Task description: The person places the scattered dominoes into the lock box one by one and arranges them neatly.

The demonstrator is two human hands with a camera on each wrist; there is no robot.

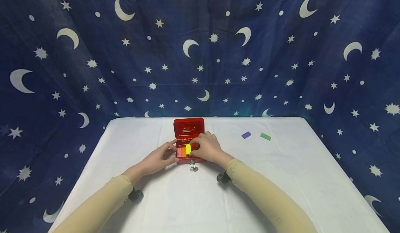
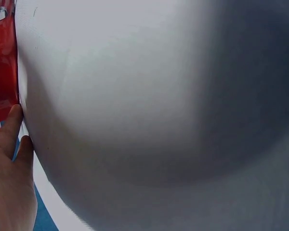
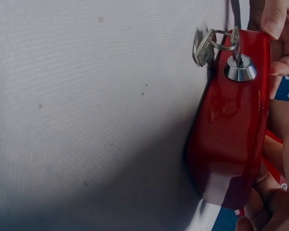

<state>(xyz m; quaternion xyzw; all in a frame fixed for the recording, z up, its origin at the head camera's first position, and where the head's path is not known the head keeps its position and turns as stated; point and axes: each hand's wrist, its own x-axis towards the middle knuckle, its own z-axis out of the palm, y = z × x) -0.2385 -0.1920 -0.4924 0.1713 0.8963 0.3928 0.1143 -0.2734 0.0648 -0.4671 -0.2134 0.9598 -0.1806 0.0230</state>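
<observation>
A red metal cash box [image 1: 188,126] stands on the table with its lid raised. Keys on a ring [image 3: 205,48] hang from its front lock [image 3: 241,70]. Inside, a pink block [image 1: 179,152] and an orange block [image 1: 183,152] lie side by side. Right beside them, my right hand [image 1: 207,148] pinches a bright yellow block [image 1: 188,149] between thumb and fingers. My left hand [image 1: 157,158] rests against the box's left side, thumb by the front corner and index finger farther back. In the left wrist view, its fingertips touch the box's red wall [image 2: 2,72].
A purple block [image 1: 246,135] and a green block [image 1: 265,136] lie on the white-covered table [image 1: 281,177], right of the box. Behind the table hangs a dark blue cloth [image 1: 200,28] with moons and stars.
</observation>
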